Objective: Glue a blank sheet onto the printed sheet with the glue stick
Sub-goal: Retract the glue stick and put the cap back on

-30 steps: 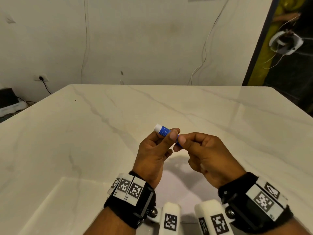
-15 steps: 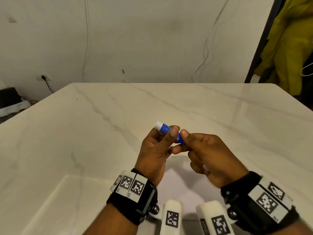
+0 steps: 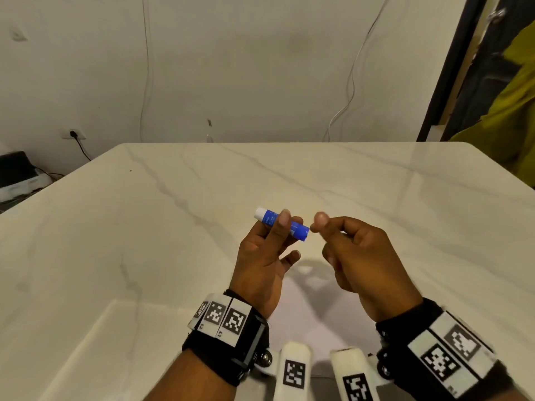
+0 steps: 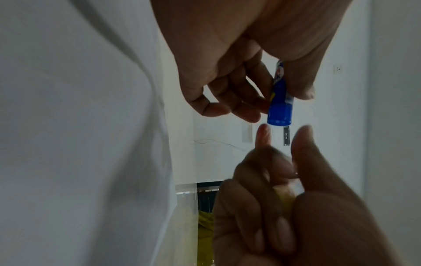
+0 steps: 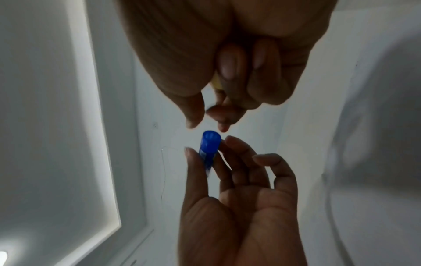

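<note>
My left hand pinches a blue glue stick with a white end, held level above the marble table. The white end points away to the left; the blue end faces my right hand. That hand's thumb and forefinger hover just off the blue end without touching it. Its other fingers curl over a small yellow piece in the palm. A pale sheet lies on the table under both hands; I see no print on it.
A second pale sheet lies at the table's near left. A person in a yellow-green garment stands in the doorway at far right. A black device and a wall socket are beyond the left edge.
My right thumb and forefinger were pinching the stick's blue end; they have let go and drawn slightly right. The left hand keeps hold of the stick.
</note>
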Available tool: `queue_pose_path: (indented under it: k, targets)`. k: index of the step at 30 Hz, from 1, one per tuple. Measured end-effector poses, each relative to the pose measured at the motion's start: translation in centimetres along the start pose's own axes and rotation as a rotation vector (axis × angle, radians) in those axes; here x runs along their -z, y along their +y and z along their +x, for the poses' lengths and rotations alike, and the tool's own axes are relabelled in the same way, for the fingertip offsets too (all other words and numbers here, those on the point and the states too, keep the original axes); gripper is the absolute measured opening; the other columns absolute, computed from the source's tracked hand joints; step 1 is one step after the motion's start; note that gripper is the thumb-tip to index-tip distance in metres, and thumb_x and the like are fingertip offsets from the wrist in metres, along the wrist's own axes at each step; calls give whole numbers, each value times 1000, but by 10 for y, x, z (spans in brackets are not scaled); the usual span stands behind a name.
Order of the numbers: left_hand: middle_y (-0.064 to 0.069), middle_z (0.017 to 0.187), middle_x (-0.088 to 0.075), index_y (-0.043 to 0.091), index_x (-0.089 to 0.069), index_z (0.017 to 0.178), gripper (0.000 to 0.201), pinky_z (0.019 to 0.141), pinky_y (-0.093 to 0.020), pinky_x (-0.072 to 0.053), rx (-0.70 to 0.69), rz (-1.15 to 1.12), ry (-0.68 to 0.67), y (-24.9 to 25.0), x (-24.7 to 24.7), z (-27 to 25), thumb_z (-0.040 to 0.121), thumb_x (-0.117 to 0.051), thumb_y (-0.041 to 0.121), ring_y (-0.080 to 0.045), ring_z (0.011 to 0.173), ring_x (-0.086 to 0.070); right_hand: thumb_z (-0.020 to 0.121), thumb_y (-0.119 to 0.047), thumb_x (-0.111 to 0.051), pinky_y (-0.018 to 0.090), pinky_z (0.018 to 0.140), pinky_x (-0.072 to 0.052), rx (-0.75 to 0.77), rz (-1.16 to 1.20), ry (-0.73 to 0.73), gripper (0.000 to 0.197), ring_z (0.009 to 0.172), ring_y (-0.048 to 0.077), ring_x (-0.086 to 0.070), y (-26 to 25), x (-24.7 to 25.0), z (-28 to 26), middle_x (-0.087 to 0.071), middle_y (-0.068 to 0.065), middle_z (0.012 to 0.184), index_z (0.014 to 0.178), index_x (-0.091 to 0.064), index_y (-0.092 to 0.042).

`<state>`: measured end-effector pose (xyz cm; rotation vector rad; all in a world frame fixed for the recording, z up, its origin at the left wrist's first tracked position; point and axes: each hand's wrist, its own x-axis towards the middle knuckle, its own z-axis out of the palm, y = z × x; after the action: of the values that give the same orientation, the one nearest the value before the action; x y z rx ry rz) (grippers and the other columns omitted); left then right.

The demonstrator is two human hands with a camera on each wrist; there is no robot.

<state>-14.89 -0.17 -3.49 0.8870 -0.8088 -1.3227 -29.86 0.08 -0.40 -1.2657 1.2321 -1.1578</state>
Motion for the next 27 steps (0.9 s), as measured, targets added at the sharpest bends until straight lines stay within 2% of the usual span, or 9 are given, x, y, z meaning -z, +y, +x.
queue_pose_path:
  k: [1,3,5,8,12,15,20,24,27]
  targets:
    - [4,97,-75,25,-70,94,29,86,-42,-46,2,-19,13,1,0,1,76,-72,47,-16,94,-70,89,-56,-62,24,43,-26,-102,96,17,38,39,11,-30,-1,3,2,-45,-3,51,95,-74,-20]
    - [3,95,-76,19,-66,101,38,83,-40,-48,3,-33,10,1,-1,0,73,-68,45,-16,90,-72,95,-41,-57,27,46,-26,-261,330,12,33,44,15,-31,1,12,8,-46,2,61,109,-70,-14]
    - [2,94,-76,17,-65,101,37,79,-38,-50,7,-17,-10,-1,-2,-1,74,-66,44,-16,87,-72,92,-26,-53,30,48,-33,-354,512,1,34,53,19,-42,3,19,13,-56,9,76,120,-65,-11]
    - [1,89,-74,17,-64,95,32,75,-36,-52,30,-13,-43,-3,-3,-2,78,-64,43,-17,83,-72,91,-5,-47,32,58,-46,-387,610,-11,36,66,24,-57,5,24,18,-66,18,97,122,-65,-5]
    - [-3,83,-68,14,-65,96,32,61,-30,-54,77,-45,-85,-1,-5,-4,82,-61,42,-18,71,-69,95,9,-51,28,74,-63,-250,615,-38,35,91,27,-74,9,26,19,-72,22,115,125,-64,-5]
    - [-2,77,-58,11,-69,99,34,51,-24,-46,92,-87,-131,0,-6,-6,86,-60,42,-12,59,-56,89,-6,-67,29,86,-61,-73,571,-26,36,99,28,-76,10,25,16,-75,19,110,124,-62,-8]
    - [3,67,-45,9,-74,97,40,40,-18,-27,138,-20,-170,1,-5,-7,90,-58,45,-6,47,-31,74,-29,-75,26,76,-62,218,321,91,40,85,20,-76,1,26,9,-80,4,100,111,-72,-16]
    - [3,64,-42,8,-74,94,39,37,-16,-27,160,16,-203,1,-6,-10,89,-59,44,-5,44,-27,85,-25,-68,25,81,-60,285,240,10,33,90,18,-75,1,24,8,-79,-3,108,117,-72,-19]
    - [3,62,-40,8,-74,92,40,36,-16,-28,160,28,-213,2,-6,-10,88,-59,44,-4,43,-26,89,-20,-67,22,79,-59,310,178,-28,25,93,18,-75,2,22,8,-80,-3,105,114,-74,-20]
